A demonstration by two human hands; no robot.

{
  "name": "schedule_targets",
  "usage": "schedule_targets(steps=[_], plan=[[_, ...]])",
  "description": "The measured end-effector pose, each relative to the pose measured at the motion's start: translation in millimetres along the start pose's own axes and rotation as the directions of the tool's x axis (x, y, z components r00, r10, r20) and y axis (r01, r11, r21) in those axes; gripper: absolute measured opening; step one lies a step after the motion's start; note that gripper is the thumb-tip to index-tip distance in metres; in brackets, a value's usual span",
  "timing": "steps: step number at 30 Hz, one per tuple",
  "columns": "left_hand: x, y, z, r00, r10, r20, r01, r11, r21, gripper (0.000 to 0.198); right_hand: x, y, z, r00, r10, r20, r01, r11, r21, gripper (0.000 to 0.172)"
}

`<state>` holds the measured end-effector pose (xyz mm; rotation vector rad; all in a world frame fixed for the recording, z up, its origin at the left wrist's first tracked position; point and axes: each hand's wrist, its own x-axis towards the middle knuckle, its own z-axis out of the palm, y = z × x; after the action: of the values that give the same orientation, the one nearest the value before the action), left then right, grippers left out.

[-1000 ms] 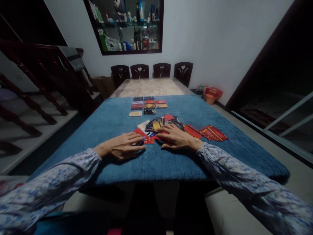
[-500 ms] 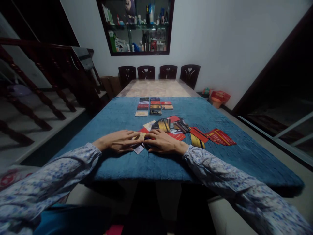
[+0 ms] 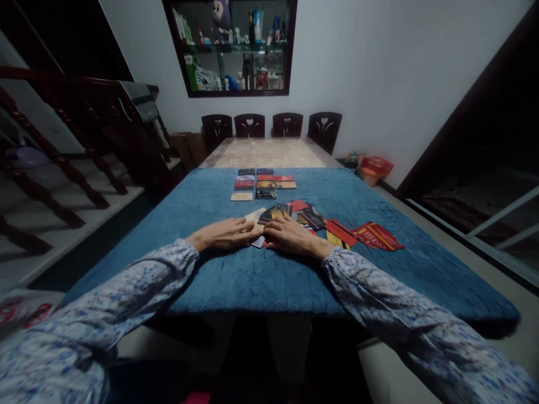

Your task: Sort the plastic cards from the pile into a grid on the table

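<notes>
Far left: a dark wooden stair banister (image 3: 63, 120) runs beside the table. A blue cloth (image 3: 261, 280) covers the near half of the table, and both forearms, in pale flowered sleeves (image 3: 126, 303), reach onto it from the near edge.

Left hand (image 3: 225, 234): palm down on the cloth, fingers stretched out and laid flat, tips pointing right. It closes on nothing. Its fingertips rest at the near-left edge of the loose cards.

Between the hands: a pale card (image 3: 257, 242) lies flat on the cloth with one corner showing in the gap (its face is too small to read). It sits just beside both sets of fingertips. Farther back, well apart from the hands, a neat grid of cards (image 3: 263, 184) lies in rows near the far edge of the cloth.

Right hand (image 3: 295, 238): also palm down, fingers extended and slightly spread, pressed onto cards. It grips none of them, and its tips almost meet those of the left hand.

Just beyond and right of this hand lies the loose heap of cards (image 3: 275, 213), overlapping dark, gold and red faces. Near it on the right, a fan of red cards (image 3: 377, 235) lies on the cloth.

Background: four dark chairs (image 3: 269, 124) stand at the table's far end beneath a glazed wall cabinet (image 3: 236, 50), and a red tub (image 3: 374, 166) sits on the floor at right.
</notes>
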<state>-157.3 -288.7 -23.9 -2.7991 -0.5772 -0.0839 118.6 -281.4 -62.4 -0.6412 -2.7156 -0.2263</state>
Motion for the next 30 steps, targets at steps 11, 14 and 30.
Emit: schedule_targets(steps=[11, 14, 30], plan=[[47.5, -1.4, 18.9, 0.994, -0.092, -0.058, 0.092, 0.996, 0.001, 0.039, -15.1, 22.2, -7.3, 0.998, 0.024, -0.065, -0.021, 0.999, 0.049, 0.042], [58.3, 1.6, 18.2, 0.992, -0.114, -0.06, 0.115, 0.993, 0.016, 0.036, -18.3, 25.1, -10.6, 0.996, 0.019, -0.085, -0.016, 0.999, 0.032, 0.042], [116.9, 37.8, 10.5, 0.954, 0.052, -0.297, -0.029, 0.996, 0.081, 0.035, -109.1, 43.6, -69.9, 0.969, 0.245, 0.025, -0.244, 0.969, -0.036, 0.051]])
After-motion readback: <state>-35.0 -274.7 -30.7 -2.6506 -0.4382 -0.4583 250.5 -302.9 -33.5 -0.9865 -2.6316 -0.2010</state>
